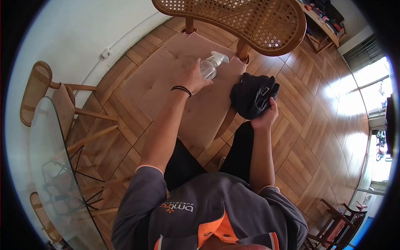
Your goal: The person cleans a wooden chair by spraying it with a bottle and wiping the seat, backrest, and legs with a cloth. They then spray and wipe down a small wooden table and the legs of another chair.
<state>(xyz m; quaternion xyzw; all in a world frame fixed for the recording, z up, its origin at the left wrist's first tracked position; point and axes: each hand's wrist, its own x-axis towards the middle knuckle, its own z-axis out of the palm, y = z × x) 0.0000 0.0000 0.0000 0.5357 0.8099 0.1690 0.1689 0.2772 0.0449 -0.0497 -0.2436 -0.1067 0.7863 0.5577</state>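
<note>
The spray bottle (209,70) was over the middle to far right part of the padded chair seat (198,110) in the head view, with the left hand (189,78) around its left side; whether its base rested on the cushion could not be told. That hand was partly closed, its thumb toward the near side of the clear body, a grip that seemed meant to steady the bottle while leaving the white spray head (216,57) uncovered at the far end. The right hand (264,120) was curled under the near edge of a dark cloth item (251,98), its thumb up along the right side, presumably so that the palm bore the weight and the thumb kept the folds together. The item was at the seat's right edge, apart from the bottle; contact with the cushion was unclear. The seat lay in front of the person's knees, below the cane backrest's (254,21) near side, which likely made it a handy low surface within reach of both arms.
</note>
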